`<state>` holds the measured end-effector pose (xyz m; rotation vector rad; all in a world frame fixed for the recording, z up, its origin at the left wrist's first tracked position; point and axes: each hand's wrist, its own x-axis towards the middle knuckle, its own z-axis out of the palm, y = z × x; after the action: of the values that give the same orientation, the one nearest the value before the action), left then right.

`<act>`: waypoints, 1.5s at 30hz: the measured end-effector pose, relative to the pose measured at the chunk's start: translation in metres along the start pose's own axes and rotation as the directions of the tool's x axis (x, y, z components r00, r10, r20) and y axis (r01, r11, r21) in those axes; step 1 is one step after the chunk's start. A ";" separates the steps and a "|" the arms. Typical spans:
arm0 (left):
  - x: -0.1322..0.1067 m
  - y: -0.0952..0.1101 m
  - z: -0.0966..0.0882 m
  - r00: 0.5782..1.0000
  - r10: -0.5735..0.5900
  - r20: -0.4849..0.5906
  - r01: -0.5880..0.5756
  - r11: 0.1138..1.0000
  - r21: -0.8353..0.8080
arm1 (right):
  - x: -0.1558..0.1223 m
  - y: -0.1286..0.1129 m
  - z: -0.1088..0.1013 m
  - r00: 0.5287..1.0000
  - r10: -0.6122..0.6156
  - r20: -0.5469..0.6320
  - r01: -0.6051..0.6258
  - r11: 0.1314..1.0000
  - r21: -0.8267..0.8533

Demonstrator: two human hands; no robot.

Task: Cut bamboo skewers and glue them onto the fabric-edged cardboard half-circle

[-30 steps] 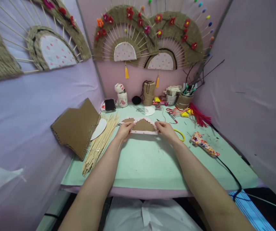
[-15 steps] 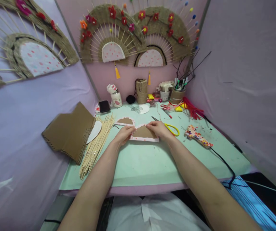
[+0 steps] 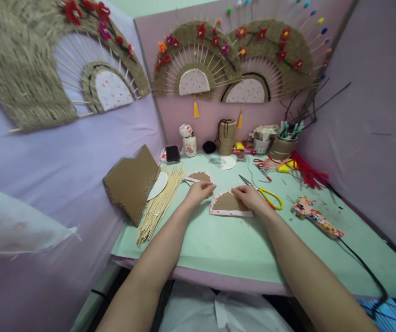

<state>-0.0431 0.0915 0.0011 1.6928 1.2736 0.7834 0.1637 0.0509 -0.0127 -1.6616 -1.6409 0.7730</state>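
Note:
A cardboard half-circle, its edge wrapped in white cloth with pink dots, shows its bare brown face at the table's middle. My right hand grips its upper right edge between thumb and fingers. My left hand is off the piece, just to its left, fingers loosely stretched and holding nothing I can see. Behind that hand lies a second half-circle with a similar cloth edge, partly covered by the fingers. Yellow-handled scissors lie beyond my right hand, blades pointing left.
Bamboo sticks and folded cardboard lie on the left. A flower-patterned hot glue gun with a black cord is on the right. Along the back stand a twine spool, a jar and a pen pot.
My left hand has let go of the half-circle's left edge and moved slightly up and away. My right hand still holds it. The camera view has swung left.

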 end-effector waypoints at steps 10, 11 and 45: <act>-0.024 0.003 -0.114 0.981 -0.098 -0.167 0.181 0.773 0.608 | -0.001 0.001 0.006 0.974 -0.183 -0.132 0.146 0.958 -0.246; -0.026 -0.001 -0.122 0.976 -0.116 -0.183 0.207 0.738 0.642 | -0.001 0.001 0.007 0.974 -0.192 -0.119 0.158 0.955 -0.252; -0.040 -0.002 -0.168 0.894 0.285 -0.345 0.190 0.454 0.870 | -0.005 -0.003 0.009 0.987 -0.160 0.001 0.152 0.937 -0.313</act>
<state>-0.1998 0.0970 0.0738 2.4760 2.2620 0.5432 0.1543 0.0462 -0.0155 -1.7152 -1.9291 0.4273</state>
